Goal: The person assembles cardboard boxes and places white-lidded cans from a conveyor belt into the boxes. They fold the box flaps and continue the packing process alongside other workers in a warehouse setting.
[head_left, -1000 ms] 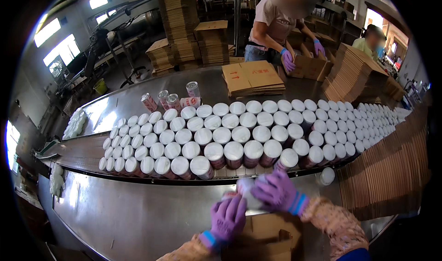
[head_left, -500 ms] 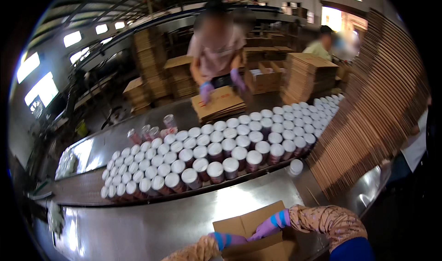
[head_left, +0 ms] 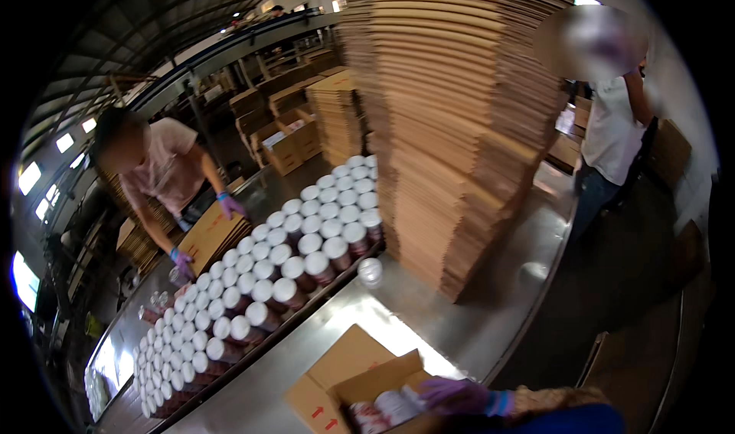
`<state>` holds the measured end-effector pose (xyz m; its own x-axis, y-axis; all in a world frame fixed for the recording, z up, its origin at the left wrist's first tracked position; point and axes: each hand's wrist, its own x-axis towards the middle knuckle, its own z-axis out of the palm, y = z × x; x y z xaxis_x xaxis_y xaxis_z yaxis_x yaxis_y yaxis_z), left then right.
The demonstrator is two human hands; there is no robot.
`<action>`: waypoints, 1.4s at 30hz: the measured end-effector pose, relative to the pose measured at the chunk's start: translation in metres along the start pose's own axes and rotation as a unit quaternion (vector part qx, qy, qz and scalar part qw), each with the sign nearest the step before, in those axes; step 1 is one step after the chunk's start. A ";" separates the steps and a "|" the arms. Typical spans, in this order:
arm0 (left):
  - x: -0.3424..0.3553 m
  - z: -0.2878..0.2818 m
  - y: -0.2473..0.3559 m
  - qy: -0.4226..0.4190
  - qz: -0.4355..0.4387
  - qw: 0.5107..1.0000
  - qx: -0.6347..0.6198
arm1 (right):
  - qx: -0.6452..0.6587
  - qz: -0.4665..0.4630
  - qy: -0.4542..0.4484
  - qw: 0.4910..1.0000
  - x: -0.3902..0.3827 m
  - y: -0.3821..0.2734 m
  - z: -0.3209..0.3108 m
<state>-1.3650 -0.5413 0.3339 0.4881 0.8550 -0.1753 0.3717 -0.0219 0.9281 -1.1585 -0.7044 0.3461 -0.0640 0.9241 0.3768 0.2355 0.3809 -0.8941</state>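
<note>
An open cardboard box (head_left: 325,374) sits on the metal table at the lower middle, its flaps folded outward. Inside it lie several cans (head_left: 394,407) with white and reddish sides. My right hand (head_left: 459,396), in a purple glove with a blue band at the wrist, is at the box's right side, beside the cans. Its fingers are stretched out toward them, and I see nothing gripped. My left hand is outside the picture.
Rows of white-lidded cans (head_left: 260,290) stand along the far side of the table. A tall stack of flat cardboard (head_left: 436,128) rises at the right, near a small clear container (head_left: 370,272). Across the table, a person in purple gloves holds flat cartons (head_left: 214,239); another person stands far right.
My view has swung to the right. Both hands were at the box; now only the right shows, and cans are visible inside the box. The person opposite now has both hands on the cartons.
</note>
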 end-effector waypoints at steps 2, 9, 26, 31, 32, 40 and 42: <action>0.022 0.080 -0.012 -0.063 -0.004 0.997 -0.043 | -0.032 0.105 0.142 0.984 -0.031 -0.050 -0.046; 0.169 0.363 -0.017 -0.274 0.008 0.959 -0.073 | -0.217 0.084 0.503 0.832 -0.113 -0.059 -0.206; 0.042 -0.042 -0.051 -0.151 0.004 0.853 0.499 | -0.292 0.376 -0.182 0.860 -0.022 0.076 0.075; 0.027 -0.076 -0.038 -0.159 -0.002 0.806 0.570 | -0.454 0.206 -0.081 0.863 -0.012 0.093 0.145; 0.022 -0.082 -0.023 -0.177 0.016 0.790 0.586 | -0.455 0.219 -0.084 0.859 -0.011 0.090 0.149; 0.008 -0.084 -0.087 -0.162 0.140 0.855 0.472 | -0.524 0.296 -0.198 0.773 0.028 0.047 0.162; 0.022 -0.072 -0.102 -0.151 0.141 0.854 0.478 | -0.508 0.274 -0.266 0.772 0.037 0.052 0.131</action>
<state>-1.4490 -0.4828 0.2585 0.7918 0.5774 -0.1994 0.6107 -0.7403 0.2812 -1.2755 -0.6467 0.2821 -0.0105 0.9229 -0.3849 0.9905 -0.0431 -0.1305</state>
